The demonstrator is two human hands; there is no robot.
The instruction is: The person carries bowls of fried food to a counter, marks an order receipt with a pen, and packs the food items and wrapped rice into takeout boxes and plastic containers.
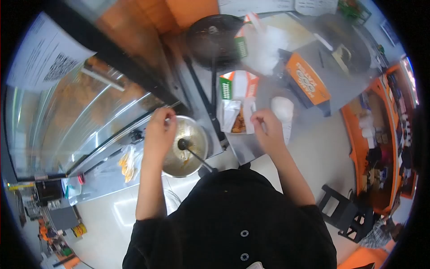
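The bowl (174,164) sits close, its spoon (195,155) angled towards me — handy, I'd judge. My left hand (162,127) curls at the rim, grip unclear; beyond, my right hand (267,127) bends inward beside the box (230,110), lid up, leaving the food (238,122) reachable — whether I'm pinching its edge, I can't tell.

Pale, glossy floor tiles (101,231) mirror a bright ceiling light. A glass-fronted display case (58,130) stands along the left side of the metal table (251,151), and an orange panel (188,11) rises behind its far-left corner. Beyond the table's right edge are an orange shelving unit (354,141), its contents perhaps small stock, and a black stool (345,210).
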